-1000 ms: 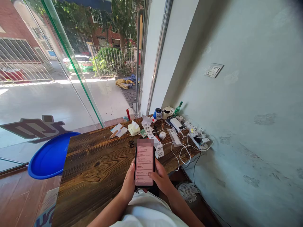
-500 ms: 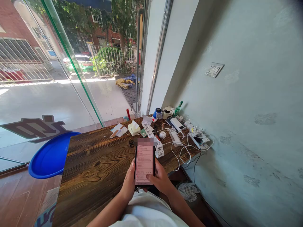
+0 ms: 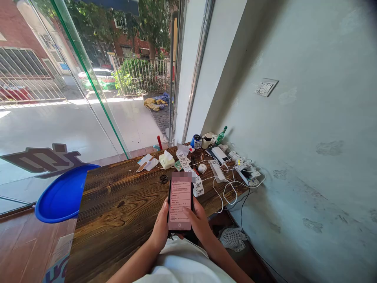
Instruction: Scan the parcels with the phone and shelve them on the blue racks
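Brace the black-edged, rectangular glass smartphone [image 3: 180,202] between left hand [image 3: 160,222] and right hand [image 3: 200,222] (fingers clamped on its edges), moving only the right thumb [image 3: 188,212].

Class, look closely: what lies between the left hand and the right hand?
The phone, held by the left hand and right hand, as the head view shows.

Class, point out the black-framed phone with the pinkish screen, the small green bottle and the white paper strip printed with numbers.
Black-framed phone [image 3: 178,203]: head view, middle of the screen.
Small green bottle [image 3: 220,137]: head view, its body.
White paper strip [image 3: 198,184]: head view, on the 4016 label.
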Tool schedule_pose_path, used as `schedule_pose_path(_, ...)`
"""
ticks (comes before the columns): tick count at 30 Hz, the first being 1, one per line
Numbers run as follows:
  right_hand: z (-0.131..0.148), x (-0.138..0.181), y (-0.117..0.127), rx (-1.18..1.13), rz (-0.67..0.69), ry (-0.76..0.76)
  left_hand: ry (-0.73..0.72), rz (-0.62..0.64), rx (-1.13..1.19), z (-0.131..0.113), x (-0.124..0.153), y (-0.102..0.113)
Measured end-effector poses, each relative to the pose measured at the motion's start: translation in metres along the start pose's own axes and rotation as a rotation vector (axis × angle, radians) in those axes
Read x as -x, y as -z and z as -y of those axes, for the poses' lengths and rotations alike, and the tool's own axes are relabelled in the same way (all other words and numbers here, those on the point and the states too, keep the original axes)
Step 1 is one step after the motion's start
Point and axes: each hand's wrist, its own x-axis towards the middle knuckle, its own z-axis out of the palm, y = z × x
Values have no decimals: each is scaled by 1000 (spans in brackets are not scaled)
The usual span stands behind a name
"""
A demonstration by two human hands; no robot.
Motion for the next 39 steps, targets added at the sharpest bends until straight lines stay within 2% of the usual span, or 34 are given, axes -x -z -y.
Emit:
schedule_pose_path(18,-4,0,-3,-42,-17,-10,-15,-13,0,-2,-2,1)
schedule_pose_path(20,-6,2,-3,-14,-9,51,-9,-10,1,-1,-2,1)
schedule_pose_path(22,-9,4,0,89,-19,193,0,-10,2,0,-2,1)
schedule_pose_path(25,-12,7,6,354,-58,427,5,-8,9,0,-1,2)
schedule_pose_path(28,-9,9,13,601,-53,563,11,-14,22,2,-1,4)
schedule_pose_path(32,1,8,17,792,-43,602,15,-21,41,4,-3,5)
schedule_pose_path(39,5,9,17,816,-25,688,14,-9,41,5,-3,6)
